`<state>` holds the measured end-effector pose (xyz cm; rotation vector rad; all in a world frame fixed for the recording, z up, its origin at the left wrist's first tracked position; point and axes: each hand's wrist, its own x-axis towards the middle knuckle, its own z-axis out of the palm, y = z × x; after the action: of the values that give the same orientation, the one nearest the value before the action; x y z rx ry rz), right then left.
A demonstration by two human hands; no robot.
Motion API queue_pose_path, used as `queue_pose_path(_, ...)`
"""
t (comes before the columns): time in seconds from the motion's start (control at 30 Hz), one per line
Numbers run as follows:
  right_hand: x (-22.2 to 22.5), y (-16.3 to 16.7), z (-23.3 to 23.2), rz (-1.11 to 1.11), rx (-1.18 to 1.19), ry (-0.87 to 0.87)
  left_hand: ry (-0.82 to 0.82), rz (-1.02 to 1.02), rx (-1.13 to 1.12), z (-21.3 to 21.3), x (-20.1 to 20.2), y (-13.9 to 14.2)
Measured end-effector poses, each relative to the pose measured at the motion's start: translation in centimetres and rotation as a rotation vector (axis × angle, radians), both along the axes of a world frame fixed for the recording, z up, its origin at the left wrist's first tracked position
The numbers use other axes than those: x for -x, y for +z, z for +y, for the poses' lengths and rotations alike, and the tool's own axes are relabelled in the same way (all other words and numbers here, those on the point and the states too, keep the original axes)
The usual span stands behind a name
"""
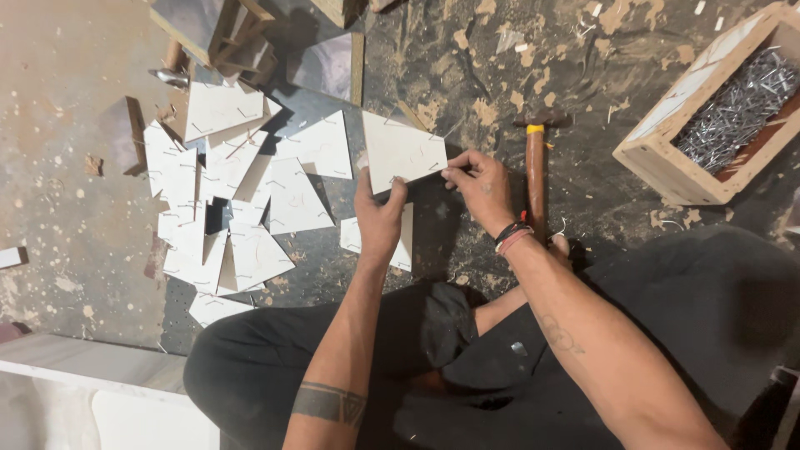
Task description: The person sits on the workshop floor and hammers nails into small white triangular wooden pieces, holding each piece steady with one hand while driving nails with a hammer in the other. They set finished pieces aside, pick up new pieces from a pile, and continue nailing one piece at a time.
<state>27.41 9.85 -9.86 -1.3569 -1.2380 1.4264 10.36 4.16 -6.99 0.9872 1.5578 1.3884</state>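
Dusty, paint-spattered flooring (75, 192) fills the view from the head camera, strewn with wood chips and scraps. Seated on it with legs folded, a person in dark trousers (275, 367) works over a scatter of pale plywood cut-outs (225, 217), most of them triangular and marked with short staple-like lines.

Both hands meet on one white plywood panel (398, 150) held just above the floor, near the middle of the frame. His or her left hand (379, 218) is closed on its lower edge, thumb on top, fingers underneath. At the panel's right edge, the right hand (483, 185) pinches thumb and forefinger together; whether a small nail sits between them is too fine to tell. Another pale piece (354, 237) lies on the floor directly below the left hand.

A wooden-handled hammer (535, 171) lies just beside the right wrist, head pointing away from the person. Further right stands an open wooden box (667, 158) heaped with steel nails (737, 104). Offcut frames and blocks (225, 33) sit at the top left.

As a judgement: the panel is thin and supported only at two edges, so it could tilt or slip if either grip loosens. Fingertips sit close to the edge where fasteners seem to go, and stray staples on the loose pieces could prick a hand or knee.
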Motion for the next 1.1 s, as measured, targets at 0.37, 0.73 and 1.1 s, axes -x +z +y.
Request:
queue_pose_path(0.37,-1.4,1.3,-1.3,-0.297,-0.143,-0.071,0.012,0.034,0.011,-0.1,0.1,-0.3)
queue_pose_path(0.73,-5.3,1.2,-4.5,-0.286,0.065,-0.294,0.026,0.073,-0.026,-0.1,0.3,0.0)
queue_pose_path(1.1,-3.6,9.2,-12.4,0.357,0.541,-0.127,0.056,0.095,-0.013,-0.5,0.3,0.6)
